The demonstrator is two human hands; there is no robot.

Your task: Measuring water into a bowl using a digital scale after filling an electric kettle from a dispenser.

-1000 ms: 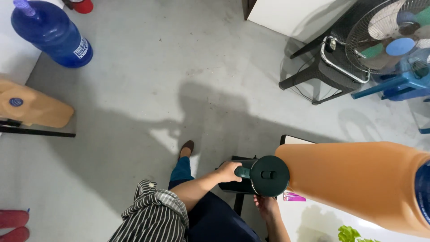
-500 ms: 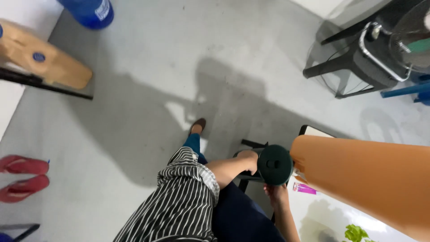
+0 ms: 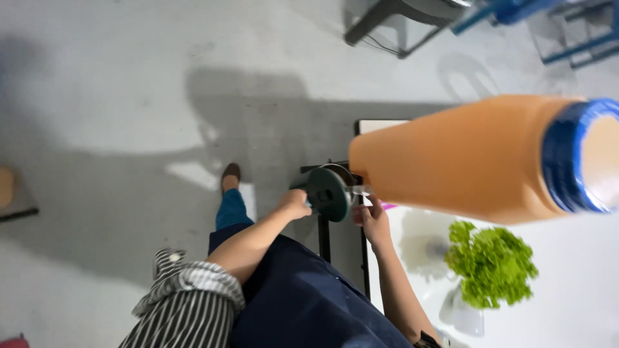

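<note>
Left hand (image 3: 295, 203) closed on the green cap (image 3: 327, 193), fingers curled round its rim, probably for turning grip. Cap sat at the narrow end of the orange bottle (image 3: 464, 158), just right of those fingers. Right hand (image 3: 370, 218) came next, under the neck, fingers pinching there, seemingly to steady it; exact contact blurred. Beyond, further right, green plant (image 3: 491, 261) on the white table (image 3: 580, 296).

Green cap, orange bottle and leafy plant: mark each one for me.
Green cap (image 3: 327, 193), head view, on the round face of the cap.
Orange bottle (image 3: 464, 158), head view, on the middle of its orange body.
Leafy plant (image 3: 491, 261), head view, on the centre of the green leaves.
</note>
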